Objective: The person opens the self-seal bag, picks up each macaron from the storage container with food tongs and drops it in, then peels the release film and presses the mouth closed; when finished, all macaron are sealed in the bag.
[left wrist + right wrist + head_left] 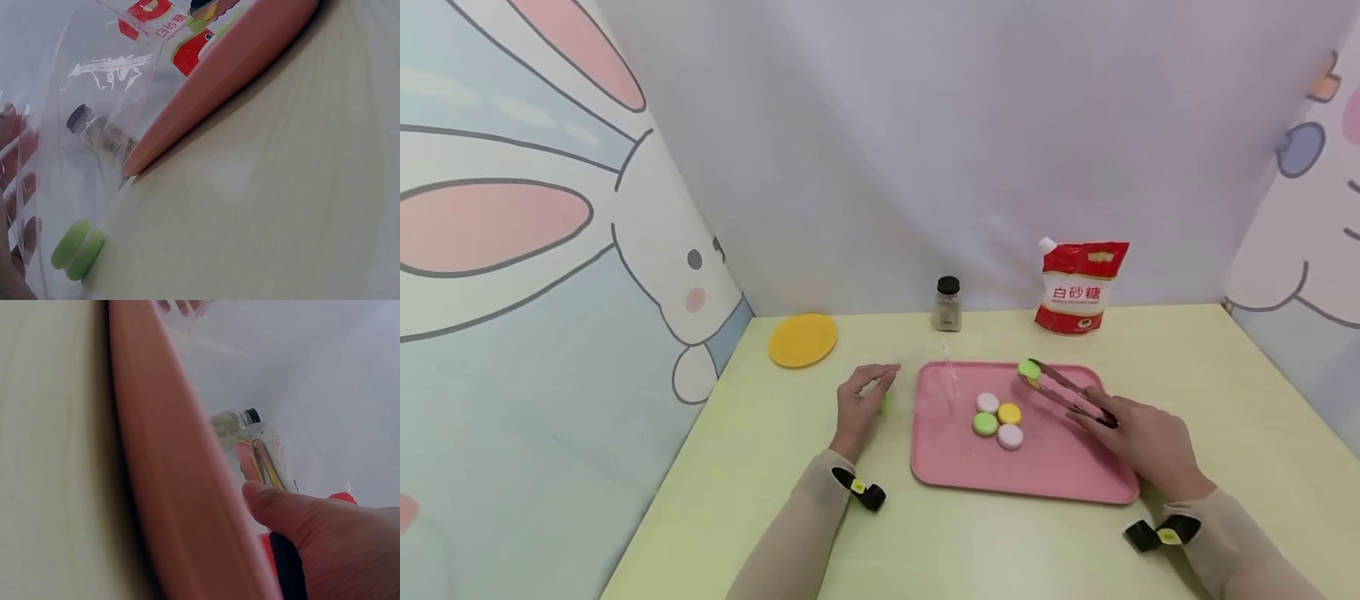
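My left hand (861,408) holds a clear plastic bag (112,72) beside the tray's left edge, its thumb and fingers curled at the bag's side. A green macaron (77,251) lies low in the bag, close by the hand. The bag's far side reaches over the tray. In my right hand (1157,442) is a pair of tongs (1063,381), gripped by the dark handles. Their tips pinch another green macaron (1028,370) above the far right part of the pink tray (947,467). Two pale pink macarons (1011,437), a yellow one (1009,414) and a green one (985,424) sit clustered on the tray.
Behind the tray stand a small glass jar (948,312) with a black lid and a red and white sugar pouch (1077,293) with a white cap. A yellow plate (802,340) lies at the back left of the table. Cloth walls enclose the back and sides.
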Available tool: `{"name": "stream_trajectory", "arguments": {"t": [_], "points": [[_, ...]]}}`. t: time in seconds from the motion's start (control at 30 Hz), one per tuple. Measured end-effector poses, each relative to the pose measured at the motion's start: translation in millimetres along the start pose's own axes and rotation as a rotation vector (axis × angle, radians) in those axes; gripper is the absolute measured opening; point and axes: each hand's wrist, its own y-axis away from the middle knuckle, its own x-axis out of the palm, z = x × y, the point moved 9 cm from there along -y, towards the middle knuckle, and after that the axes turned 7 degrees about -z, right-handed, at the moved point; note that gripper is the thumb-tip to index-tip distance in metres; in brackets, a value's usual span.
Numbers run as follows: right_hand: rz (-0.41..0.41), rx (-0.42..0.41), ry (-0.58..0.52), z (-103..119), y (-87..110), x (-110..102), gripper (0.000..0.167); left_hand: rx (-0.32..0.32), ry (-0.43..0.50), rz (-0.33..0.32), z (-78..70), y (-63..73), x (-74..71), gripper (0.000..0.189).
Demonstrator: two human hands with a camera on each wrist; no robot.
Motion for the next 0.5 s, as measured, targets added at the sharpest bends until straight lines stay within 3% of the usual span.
{"name": "stream_trajectory", "arguments": {"t": [0.33,0.5], "points": [[-0.020,-0.006,-0.017,0.4,5.8,-4.9,0.061,0.002,-0.033,0.008,1.3,6.2,3.3,0.014],[-0.040,-0.015,-0.027,1.4,-0.8,-8.4,0.059,0.032,-0.039,-0.004,-2.0,2.6,3.2,0.015]]}}
